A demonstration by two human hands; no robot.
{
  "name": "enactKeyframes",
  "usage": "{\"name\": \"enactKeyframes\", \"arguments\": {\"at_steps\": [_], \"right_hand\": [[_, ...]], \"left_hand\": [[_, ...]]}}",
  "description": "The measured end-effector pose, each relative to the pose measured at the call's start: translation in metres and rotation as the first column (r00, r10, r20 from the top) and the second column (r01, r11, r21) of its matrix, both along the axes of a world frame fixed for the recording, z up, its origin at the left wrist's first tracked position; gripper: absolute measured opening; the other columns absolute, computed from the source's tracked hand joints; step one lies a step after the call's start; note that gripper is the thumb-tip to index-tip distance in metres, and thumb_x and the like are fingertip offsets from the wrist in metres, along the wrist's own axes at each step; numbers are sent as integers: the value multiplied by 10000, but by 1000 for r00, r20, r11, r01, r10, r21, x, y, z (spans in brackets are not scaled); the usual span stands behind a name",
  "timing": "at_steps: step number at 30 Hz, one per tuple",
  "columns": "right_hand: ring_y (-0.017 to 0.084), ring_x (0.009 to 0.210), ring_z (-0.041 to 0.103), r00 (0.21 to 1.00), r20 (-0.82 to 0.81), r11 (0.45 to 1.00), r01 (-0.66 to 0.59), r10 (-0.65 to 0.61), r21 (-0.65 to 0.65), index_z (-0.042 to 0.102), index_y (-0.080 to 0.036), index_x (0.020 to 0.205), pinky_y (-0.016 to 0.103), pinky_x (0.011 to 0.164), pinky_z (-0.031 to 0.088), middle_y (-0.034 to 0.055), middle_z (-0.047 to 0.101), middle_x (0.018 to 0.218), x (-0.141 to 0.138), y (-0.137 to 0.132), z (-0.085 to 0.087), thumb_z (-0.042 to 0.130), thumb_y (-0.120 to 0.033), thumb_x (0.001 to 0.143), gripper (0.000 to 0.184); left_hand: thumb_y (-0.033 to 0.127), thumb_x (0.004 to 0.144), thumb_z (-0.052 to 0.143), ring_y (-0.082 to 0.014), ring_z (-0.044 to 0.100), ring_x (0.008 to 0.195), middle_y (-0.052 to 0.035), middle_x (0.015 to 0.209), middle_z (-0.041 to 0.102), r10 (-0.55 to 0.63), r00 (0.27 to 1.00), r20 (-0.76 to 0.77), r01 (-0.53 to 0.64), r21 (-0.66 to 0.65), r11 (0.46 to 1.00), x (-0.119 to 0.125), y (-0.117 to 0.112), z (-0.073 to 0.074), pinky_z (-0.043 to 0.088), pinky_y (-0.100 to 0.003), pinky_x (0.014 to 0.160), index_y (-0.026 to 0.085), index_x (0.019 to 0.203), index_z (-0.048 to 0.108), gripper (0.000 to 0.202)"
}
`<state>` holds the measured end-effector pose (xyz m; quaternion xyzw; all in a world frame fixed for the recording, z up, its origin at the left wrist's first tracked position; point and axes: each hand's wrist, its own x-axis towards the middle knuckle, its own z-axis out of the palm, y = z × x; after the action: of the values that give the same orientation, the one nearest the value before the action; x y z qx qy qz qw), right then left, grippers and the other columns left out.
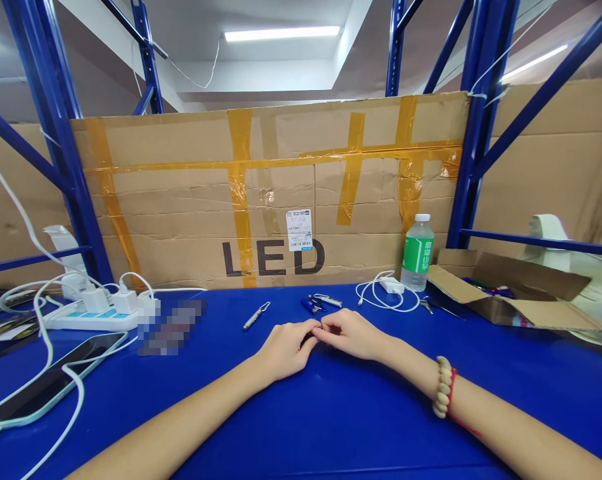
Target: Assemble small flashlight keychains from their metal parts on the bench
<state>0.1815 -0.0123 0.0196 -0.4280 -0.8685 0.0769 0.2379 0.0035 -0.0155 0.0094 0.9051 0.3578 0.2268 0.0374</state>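
Observation:
Near the middle of the blue tabletop (361, 420), my left hand (285, 350) and my right hand (355, 335) meet at the fingertips. Both are closed in a pinch over a small dark thing, mostly hidden by the fingers, so its kind does not show. Just beyond them lie a small blue piece (309, 305) and a silver stick-shaped piece (329, 301), with little metal parts between. A separate slim silver piece with a wire loop (255, 318) rests to the left of my left hand. Around my right wrist are a beaded bracelet (441, 387) and a red cord.
To the right stand a water bottle (417, 257), a white charger with cable (391, 285) and an opened cardboard box (515, 310). On the left are a power strip (93, 321), a phone (55, 381) and loose white cables. A taped cardboard sheet (191, 220) closes the back.

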Motion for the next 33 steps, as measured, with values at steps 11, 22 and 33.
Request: {"name": "enactKeyframes", "arguments": {"at_steps": [11,22,33], "right_hand": [[72,479,355,999,20,999,-33,32,38,478,-155,573,215,487,238,-31,474,527,2,0,-1,418,-389,877,388],[84,542,446,981,-173,993,-78,93,90,613,-170,810,217,536,325,1,594,725,12,10,4,547,-412,816,250],[72,452,470,878,-469,990,-135,96,-50,694,-141,680,204,379,382,29,564,677,7,12,5,665,-565,625,429]], "left_hand": [[237,888,389,-185,641,817,3,934,686,-2,1000,3,2,-15,1000,-1,1,-2,448,-249,687,251,1044,556,229],[229,921,319,-170,611,717,-7,817,647,84,991,108,-76,-84,994,1,3,2,413,-241,627,219,1024,522,227],[232,923,316,-149,555,651,1,723,578,-37,992,119,49,-99,994,-1,4,0,390,-222,606,195,906,495,184]]}}
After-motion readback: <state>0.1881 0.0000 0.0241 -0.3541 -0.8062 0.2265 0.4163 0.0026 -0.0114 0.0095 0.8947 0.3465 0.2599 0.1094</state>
